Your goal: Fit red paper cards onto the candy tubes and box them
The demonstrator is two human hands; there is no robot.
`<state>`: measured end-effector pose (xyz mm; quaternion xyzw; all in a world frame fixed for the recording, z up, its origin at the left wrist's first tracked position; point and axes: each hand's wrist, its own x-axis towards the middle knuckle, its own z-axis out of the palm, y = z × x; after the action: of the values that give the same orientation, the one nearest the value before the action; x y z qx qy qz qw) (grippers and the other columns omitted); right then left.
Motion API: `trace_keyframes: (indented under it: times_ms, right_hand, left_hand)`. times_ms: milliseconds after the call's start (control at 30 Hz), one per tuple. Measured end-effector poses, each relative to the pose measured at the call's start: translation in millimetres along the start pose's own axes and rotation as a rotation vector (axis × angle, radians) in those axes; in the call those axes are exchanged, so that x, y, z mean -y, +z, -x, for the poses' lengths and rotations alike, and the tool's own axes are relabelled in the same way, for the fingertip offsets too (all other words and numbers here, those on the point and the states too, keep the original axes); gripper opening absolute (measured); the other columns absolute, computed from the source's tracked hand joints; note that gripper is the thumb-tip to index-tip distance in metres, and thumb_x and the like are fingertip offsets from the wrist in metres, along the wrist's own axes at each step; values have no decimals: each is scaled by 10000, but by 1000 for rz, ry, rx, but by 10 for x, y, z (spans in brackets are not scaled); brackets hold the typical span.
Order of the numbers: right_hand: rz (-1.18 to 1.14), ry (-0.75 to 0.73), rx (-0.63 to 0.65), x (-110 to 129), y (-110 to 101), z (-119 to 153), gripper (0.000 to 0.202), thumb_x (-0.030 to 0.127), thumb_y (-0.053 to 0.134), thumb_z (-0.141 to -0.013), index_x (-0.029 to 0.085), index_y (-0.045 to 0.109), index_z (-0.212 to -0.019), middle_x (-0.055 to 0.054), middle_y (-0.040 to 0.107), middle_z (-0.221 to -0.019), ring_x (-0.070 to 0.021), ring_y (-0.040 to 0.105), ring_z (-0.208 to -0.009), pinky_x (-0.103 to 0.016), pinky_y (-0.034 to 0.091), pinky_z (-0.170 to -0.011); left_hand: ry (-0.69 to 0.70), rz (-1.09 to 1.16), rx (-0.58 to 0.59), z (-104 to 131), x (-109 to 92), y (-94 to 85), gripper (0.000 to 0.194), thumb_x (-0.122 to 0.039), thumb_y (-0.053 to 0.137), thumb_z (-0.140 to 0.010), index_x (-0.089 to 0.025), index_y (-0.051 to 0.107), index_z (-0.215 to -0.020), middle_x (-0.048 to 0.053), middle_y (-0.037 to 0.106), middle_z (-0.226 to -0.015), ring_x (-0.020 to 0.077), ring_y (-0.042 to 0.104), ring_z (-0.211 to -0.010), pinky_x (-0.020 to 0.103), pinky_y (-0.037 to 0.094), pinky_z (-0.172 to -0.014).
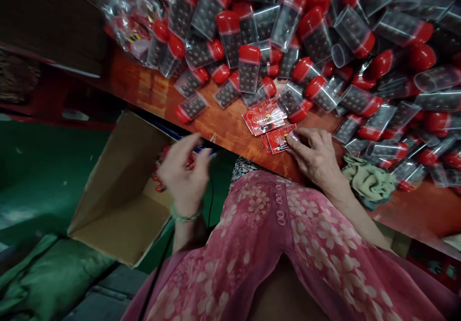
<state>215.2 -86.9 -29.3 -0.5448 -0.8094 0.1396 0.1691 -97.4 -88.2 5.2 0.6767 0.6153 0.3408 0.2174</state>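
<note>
My right hand (317,159) rests on the table edge, its thumb and fingertips closed on the edge of a small red printed card (279,139). Beside that card lie more red printed cards (262,117) with a shiny, clear-looking surface. My left hand (185,174), slightly blurred, is raised over an open cardboard box (115,191) below the table. Its thumb and fingers are apart, and I see nothing between them. Some small red packets (160,184) show inside the box, partly hidden behind this hand.
Clear tubes with red caps, full of small dark balls (249,69), are heaped across the orange-red table (230,131). A clear plastic bag (124,9) lies at the back left. A crumpled green cloth (370,179) is right of my right hand. A green sack (54,275) sits at lower left.
</note>
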Motion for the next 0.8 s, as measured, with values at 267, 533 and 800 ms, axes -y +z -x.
trace_keyframes:
  times_ms: [267,533,800]
  right_hand:
    - [44,-34,76,103,-126,-55,334,360,592,-992,192,673,-1269,-180,695,-1236,-308,575,-1083,-458,463,-858]
    - [-30,-44,-1,160,-377,-207,257,312,627,-980,163,681,-1182,-155,715,-1166,-285,608,-1057,-440,515,-868]
    - [167,133,-29,56,-374,-519,295,342,613,-978,172,680,-1210,-156,700,-1153,-319,582,-1011,-482,503,-841]
  left_hand:
    - [390,-130,202,-323,-362,980,334,-299,602,-987,-106,685,-1246,190,710,-1218,269,653,-1142,429,535,-1006]
    - [470,-173,19,-425,-247,996,213,-124,536,-980,-161,736,-1045,100,737,-965,191,635,-876,325,539,-804]
    - [496,-282,21,-537,-255,997,163,-196,567,-985,-146,714,-1038,111,739,-942,215,621,-828,343,542,-758]
